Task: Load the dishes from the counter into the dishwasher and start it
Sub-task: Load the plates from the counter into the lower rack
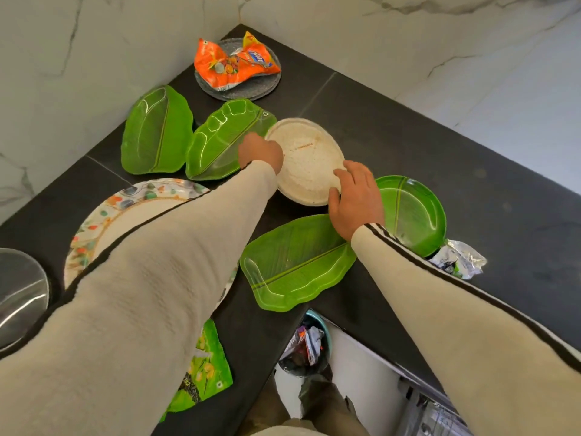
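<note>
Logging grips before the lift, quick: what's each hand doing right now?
Left hand: at the rim of the round off-white plate, fingers hidden; cannot tell.
Right hand: grips that plate's near rim.

Dark matte stone counter (408,136), L-shaped, tile seams visible far and left. White marble with grey veining: left wall (63,58) and right wall (440,42) meet at far corner. White cabinet front (355,372) under near counter edge. Teal-rimmed bin (314,315) below, holding wrappers. Light even, diffuse.
</note>
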Demonstrator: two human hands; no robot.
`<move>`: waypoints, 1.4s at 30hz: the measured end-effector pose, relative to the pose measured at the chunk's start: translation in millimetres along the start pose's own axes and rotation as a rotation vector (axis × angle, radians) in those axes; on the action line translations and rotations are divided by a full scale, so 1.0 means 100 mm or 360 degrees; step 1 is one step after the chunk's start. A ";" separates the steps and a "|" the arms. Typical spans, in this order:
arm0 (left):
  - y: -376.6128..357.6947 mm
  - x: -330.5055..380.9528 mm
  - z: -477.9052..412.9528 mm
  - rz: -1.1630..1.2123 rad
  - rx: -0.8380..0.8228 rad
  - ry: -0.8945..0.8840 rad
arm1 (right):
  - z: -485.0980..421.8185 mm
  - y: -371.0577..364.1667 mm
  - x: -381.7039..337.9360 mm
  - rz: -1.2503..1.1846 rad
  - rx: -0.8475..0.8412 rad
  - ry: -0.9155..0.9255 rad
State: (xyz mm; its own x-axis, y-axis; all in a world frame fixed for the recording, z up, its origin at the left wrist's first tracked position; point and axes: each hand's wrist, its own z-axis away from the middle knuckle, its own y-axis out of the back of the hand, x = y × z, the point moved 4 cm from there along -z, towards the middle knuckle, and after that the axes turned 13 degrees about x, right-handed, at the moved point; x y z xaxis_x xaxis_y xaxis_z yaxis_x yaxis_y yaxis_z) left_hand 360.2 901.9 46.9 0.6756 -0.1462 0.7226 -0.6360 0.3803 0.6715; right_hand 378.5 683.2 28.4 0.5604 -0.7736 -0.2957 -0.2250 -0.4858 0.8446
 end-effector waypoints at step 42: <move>1.10 -0.63 -1.58 0.1010 0.0999 0.0639 | -2.85 -1.22 -1.14 0.0119 -0.0020 0.0624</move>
State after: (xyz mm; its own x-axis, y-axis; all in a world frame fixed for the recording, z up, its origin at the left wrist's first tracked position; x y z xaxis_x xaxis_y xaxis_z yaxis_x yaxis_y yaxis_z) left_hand 306.9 1096.9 49.3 0.1420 0.2840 0.9483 -0.9295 -0.2913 0.2264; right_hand 568.8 946.6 86.6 0.8051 -0.5916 -0.0425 -0.2681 -0.4269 0.8636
